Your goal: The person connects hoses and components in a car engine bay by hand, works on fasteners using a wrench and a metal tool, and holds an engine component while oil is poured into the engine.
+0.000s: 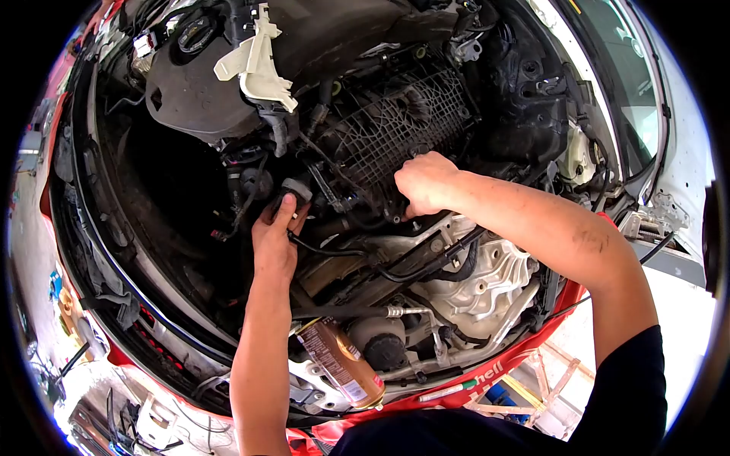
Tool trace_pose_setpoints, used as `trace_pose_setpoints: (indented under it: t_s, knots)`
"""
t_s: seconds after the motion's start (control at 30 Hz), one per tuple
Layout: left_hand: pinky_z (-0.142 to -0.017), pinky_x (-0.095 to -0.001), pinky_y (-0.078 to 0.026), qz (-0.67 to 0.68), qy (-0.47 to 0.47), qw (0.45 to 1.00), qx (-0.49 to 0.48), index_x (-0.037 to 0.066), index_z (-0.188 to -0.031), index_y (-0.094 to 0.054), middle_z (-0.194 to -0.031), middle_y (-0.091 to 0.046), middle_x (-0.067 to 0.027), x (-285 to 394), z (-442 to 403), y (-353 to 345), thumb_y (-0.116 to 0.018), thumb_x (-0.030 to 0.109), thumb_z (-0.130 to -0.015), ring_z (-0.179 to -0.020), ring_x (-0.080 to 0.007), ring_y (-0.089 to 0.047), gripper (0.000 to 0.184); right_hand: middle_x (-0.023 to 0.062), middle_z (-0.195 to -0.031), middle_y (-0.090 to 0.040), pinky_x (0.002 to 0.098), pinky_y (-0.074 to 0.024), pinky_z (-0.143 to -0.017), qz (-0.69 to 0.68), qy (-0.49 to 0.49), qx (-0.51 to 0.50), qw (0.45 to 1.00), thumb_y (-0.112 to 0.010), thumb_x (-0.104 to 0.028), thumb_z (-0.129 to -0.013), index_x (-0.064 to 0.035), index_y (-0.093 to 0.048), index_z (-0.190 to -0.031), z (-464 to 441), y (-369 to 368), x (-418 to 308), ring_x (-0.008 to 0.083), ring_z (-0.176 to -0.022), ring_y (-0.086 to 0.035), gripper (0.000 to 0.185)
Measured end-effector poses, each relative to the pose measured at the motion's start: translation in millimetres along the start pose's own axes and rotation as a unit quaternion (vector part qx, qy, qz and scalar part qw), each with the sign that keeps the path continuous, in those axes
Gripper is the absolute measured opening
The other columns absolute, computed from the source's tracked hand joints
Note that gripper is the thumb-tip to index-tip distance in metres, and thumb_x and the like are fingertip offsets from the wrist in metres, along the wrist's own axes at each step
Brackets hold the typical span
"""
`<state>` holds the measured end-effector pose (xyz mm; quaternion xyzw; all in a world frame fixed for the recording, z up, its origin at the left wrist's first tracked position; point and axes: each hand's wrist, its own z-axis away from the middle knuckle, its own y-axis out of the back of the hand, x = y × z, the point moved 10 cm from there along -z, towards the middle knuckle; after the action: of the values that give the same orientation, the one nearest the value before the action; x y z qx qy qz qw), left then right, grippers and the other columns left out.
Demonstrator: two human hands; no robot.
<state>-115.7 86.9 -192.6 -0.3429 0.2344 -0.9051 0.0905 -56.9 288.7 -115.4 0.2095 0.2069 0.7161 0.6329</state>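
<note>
Engine bay, seen from beside the car: both hands down inside it, well apart. Left hand [275, 243] gripping a small dark part [298, 187], thumb pressed on its near face, fingers behind; what the fingertips touch is mostly hidden. So the part sits right at the tip of the left hand, off to the left of the right hand [427, 182] with a gap between them. Right hand curled in at the near edge of the ribbed cover [403, 125], knuckles up; fingertips out of sight, can't tell if it grips anything.

Black hose [334, 249] runs from just beside the left fingers off to the right, below the right hand. Ribbed cover is beyond and to the right of the dark part. White bracket [262, 68] stands farther in, beside the engine cover [201, 91]. Pale metal casing [487, 277] is below the right forearm.

Brown can [341, 365] lies tilted near the bay's front edge, just right of the left forearm, black cap [385, 352] next to it.
</note>
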Motion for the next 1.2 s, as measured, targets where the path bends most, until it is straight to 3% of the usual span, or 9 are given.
trace_pose_setpoints:
  t_s: [0.1,0.17,0.27,0.4,0.47,0.9,1.1,1.2]
  knots:
    - [-0.095,-0.0356,-0.047,0.005,-0.001,1.0,0.007,-0.008,-0.122,-0.047,-0.112,-0.06,-0.0139,-1,0,4,-0.074,0.016,-0.082,-0.098,-0.0252,-0.063,0.054,0.0114,-0.094,-0.07,0.0375,-0.0524,-0.077,-0.004,0.002,-0.002,1.0,-0.073,-0.038,-0.074,-0.0055,-0.072,-0.089,-1,-1,1,0.0278,-0.09,-0.066,0.036]
    - [-0.094,-0.035,-0.047,-0.002,-0.008,1.0,0.011,-0.007,-0.12,-0.048,-0.111,-0.061,-0.0137,2,2,2,-0.076,0.017,-0.081,-0.098,-0.0251,-0.063,0.054,0.016,-0.084,-0.068,0.041,-0.0523,-0.074,-0.022,0.011,0.025,0.999,-0.074,-0.045,-0.07,-0.0015,-0.071,-0.079,-3,-1,1,0.0339,-0.084,-0.065,0.045]
    - [-0.094,-0.0345,-0.046,-0.005,-0.001,1.0,-0.001,-0.007,-0.122,-0.047,-0.111,-0.061,-0.0139,0,-2,4,-0.077,0.018,-0.08,-0.098,-0.0253,-0.063,0.057,0.0115,-0.094,-0.069,0.0372,-0.052,-0.077,-0.001,-0.003,-0.007,1.0,-0.073,-0.039,-0.074,-0.0053,-0.072,-0.09,0,0,0,0.0277,-0.091,-0.066,0.037]
    - [-0.093,-0.033,-0.047,-0.026,0.004,0.999,0.023,-0.006,-0.123,-0.045,-0.111,-0.061,-0.0143,1,3,5,-0.077,0.018,-0.079,-0.099,-0.0253,-0.063,0.06,0.0116,-0.093,-0.069,0.0373,-0.0521,-0.077,-0.006,-0.007,-0.013,1.0,-0.072,-0.039,-0.074,-0.0057,-0.072,-0.09,-1,-2,2,0.0278,-0.09,-0.066,0.037]
    - [-0.092,-0.0319,-0.047,-0.033,0.0,0.999,0.02,-0.007,-0.124,-0.044,-0.111,-0.061,-0.0153,2,3,4,-0.078,0.017,-0.078,-0.099,-0.0255,-0.063,0.062,0.0161,-0.084,-0.069,0.0408,-0.0524,-0.074,-0.021,0.01,0.036,0.999,-0.074,-0.043,-0.071,-0.0013,-0.071,-0.079,-1,3,0,0.0339,-0.084,-0.066,0.043]
    - [-0.093,-0.0334,-0.049,-0.033,-0.01,0.999,0.005,-0.011,-0.12,-0.047,-0.111,-0.058,-0.0153,2,-3,-4,-0.076,0.016,-0.08,-0.098,-0.0242,-0.062,0.057,0.0167,-0.086,-0.068,0.0418,-0.0522,-0.075,-0.022,0.004,0.019,1.0,-0.075,-0.047,-0.069,-0.0019,-0.071,-0.08,-4,-1,2,0.035,-0.085,-0.065,0.046]
    - [-0.09,-0.0334,-0.051,-0.012,-0.017,1.0,0.007,-0.01,-0.121,-0.048,-0.113,-0.058,-0.0158,0,-5,-1,-0.076,0.014,-0.08,-0.099,-0.0237,-0.061,0.056,0.0187,-0.086,-0.067,0.0437,-0.0516,-0.073,-0.025,-0.027,-0.038,0.999,-0.07,-0.037,-0.074,-0.0034,-0.07,-0.08,1,2,9,0.0345,-0.081,-0.065,0.034]
    - [-0.086,-0.0306,-0.052,-0.002,-0.004,1.0,-0.009,-0.009,-0.124,-0.047,-0.112,-0.057,-0.0148,-8,-12,1,-0.076,0.013,-0.079,-0.094,-0.022,-0.062,0.057,0.012,-0.082,-0.064,0.0404,-0.0519,-0.067,-0.103,-0.006,0.317,0.943,-0.066,-0.022,-0.078,-0.0057,-0.066,-0.083,35,95,-15,0.0318,-0.075,-0.064,0.017]
